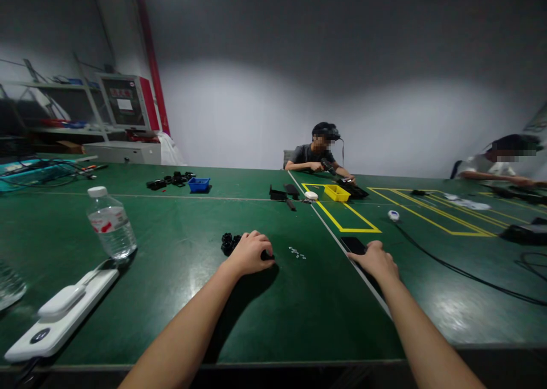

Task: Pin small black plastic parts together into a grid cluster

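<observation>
My left hand (252, 253) rests low over the green table, its fingers curled round a small black part (267, 256) that is mostly hidden. Right behind that hand lies a cluster of black parts (229, 243). Several tiny whitish pieces (296, 253) are scattered to the right of it. Across the white line, my right hand (379, 261) has thumb and fingers closed about the near end of a flat black phone (352, 245), which lies on the table.
At left stand a water bottle (111, 224) and a white power strip (64, 315). Farther back are a blue bin (199, 185), black parts (171, 179) and a yellow bin (337, 193). A black cable (448, 269) crosses the right side. Two people (322, 152) work opposite.
</observation>
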Demonstrator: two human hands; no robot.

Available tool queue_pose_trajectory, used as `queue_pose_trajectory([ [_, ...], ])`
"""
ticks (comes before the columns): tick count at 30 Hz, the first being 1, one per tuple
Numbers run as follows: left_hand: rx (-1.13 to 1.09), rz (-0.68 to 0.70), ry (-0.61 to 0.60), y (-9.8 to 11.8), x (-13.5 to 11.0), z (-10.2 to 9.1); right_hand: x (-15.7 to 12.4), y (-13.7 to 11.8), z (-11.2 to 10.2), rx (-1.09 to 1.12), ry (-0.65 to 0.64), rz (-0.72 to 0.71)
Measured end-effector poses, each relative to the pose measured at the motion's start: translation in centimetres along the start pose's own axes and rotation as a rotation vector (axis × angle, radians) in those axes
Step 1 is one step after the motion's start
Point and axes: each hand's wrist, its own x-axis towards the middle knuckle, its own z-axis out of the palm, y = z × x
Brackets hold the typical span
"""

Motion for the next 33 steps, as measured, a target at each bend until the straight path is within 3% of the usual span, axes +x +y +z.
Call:
queue_pose_trajectory([
  [4, 0.01, -0.1, 0.111, -0.5, 0.3, -0.7, -0.2, 0.3, 0.1, 0.042, 0.022, 0.006],
  [9, 0.143, -0.41, 0.223, -3.8, 0.0, -2.3, -0.7, 0.2, 0.1, 0.058, 0.046, 0.019],
  [14, 0.187, -0.634, 0.117, -7.4, -1.7, -3.6, -0.5, 0.3, 0.2, 0.082, 0.056, 0.021],
  [18, 0.206, -0.649, 0.041, -8.9, -2.7, -4.1, -0.4, 0.3, 0.5, 0.096, 0.061, 0.027],
  [23, 0.197, -0.581, 0.001, -9.6, -3.4, -3.2, -0.4, 0.7, 0.4, 0.148, 0.072, 0.051],
  [29, 0.153, -0.536, -0.009, -9.7, -3.9, -2.3, 0.5, 2.0, -0.1, 0.386, 0.158, 0.233],
  [33, 0.142, -0.541, -0.025, -9.9, -3.9, -2.2, 1.5, 2.8, 0.3, 0.438, 0.2, 0.261],
])
